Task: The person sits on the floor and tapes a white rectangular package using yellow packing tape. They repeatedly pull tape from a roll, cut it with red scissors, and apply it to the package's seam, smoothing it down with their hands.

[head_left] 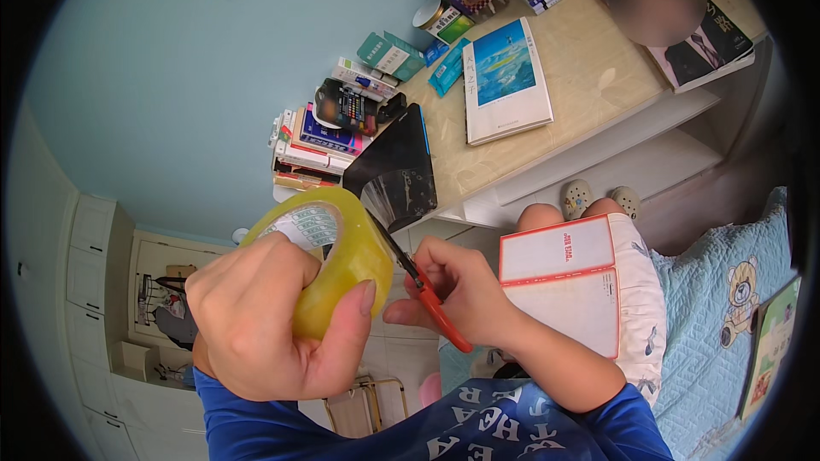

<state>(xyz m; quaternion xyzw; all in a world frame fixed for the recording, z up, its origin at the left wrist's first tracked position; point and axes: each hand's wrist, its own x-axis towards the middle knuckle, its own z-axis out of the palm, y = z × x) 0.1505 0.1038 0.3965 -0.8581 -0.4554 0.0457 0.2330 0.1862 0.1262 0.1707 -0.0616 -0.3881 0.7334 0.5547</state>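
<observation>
Close in front of me, my left hand [265, 324] is wrapped round a big roll of yellowish clear tape [346, 290], fingers through its core and thumb across its side. A printed paper lining shows inside the core. My right hand [461, 294] grips scissors [440, 312] with red handles. Their dark blades point up and left, against or just beside the roll's right edge. I cannot tell whether they touch the tape. A white folder-like sheet with a red border [559, 290] lies on my lap, right of the scissors.
The desk [589, 77] holds a blue-and-white book [508, 77], a black tablet-like panel [406, 171], stacked books [312, 145], small boxes [389, 55] and a dark-covered book [709, 51]. A bed with a blue quilt [709, 290] is at right. A folding chair [367, 405] stands below.
</observation>
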